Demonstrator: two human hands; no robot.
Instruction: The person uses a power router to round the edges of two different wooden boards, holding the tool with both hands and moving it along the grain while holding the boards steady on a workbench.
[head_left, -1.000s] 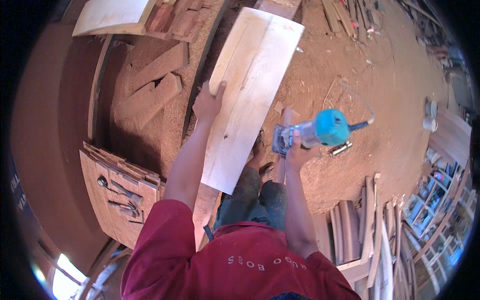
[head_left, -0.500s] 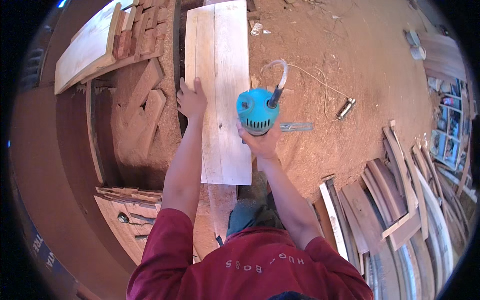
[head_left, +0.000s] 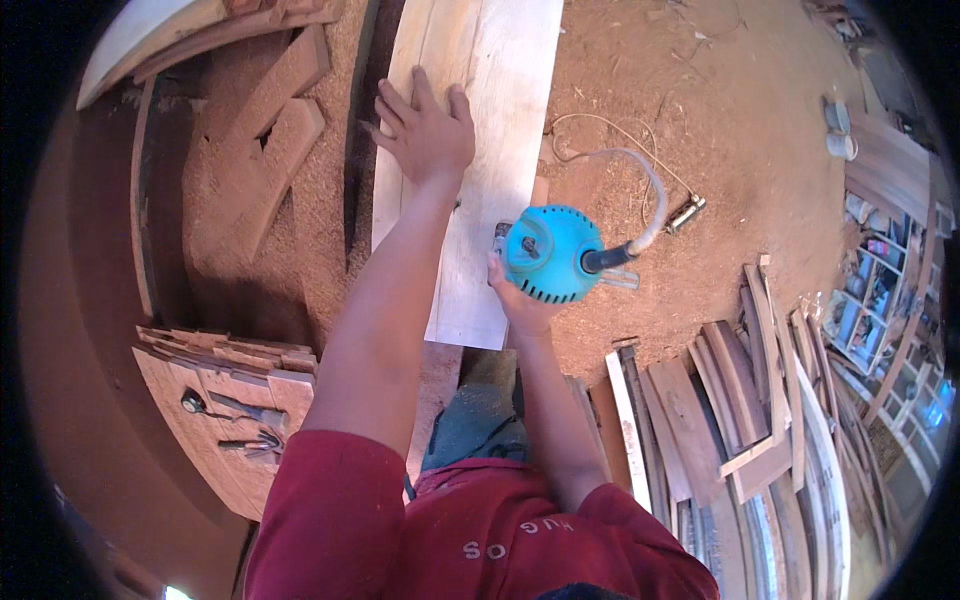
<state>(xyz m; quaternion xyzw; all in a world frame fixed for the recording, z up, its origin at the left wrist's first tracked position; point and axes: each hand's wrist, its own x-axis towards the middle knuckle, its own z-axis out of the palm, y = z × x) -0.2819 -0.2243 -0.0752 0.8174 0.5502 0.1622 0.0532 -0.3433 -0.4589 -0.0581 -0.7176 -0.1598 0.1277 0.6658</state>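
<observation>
A long pale wooden board (head_left: 505,130) stretches away from me, with a lengthwise line down its face. My left hand (head_left: 430,135) rests on its top, fingers spread and stretched out. At the board's right edge, near its close end, my right hand (head_left: 522,305) grips a teal power router (head_left: 560,250) with a round vented top. A metal part (head_left: 503,232) shows at the router's left side, against the board's edge. The tool's underside and most of my right fingers are hidden. A black-sleeved cord in a pale tube (head_left: 655,190) leaves its right side.
A cable ends in a small metal connector (head_left: 686,213) on the sawdust-covered ground. Curved timber offcuts (head_left: 270,170) lie left. Hand tools (head_left: 245,420) rest on stacked planks (head_left: 190,400) at lower left. Many boards (head_left: 720,400) lean at lower right, beneath a cluttered shelf (head_left: 870,290).
My left hand has moved from the board's left edge onto its face. The router has shifted toward the board's near end and turned, its cord now pointing right. The view has shifted too.
</observation>
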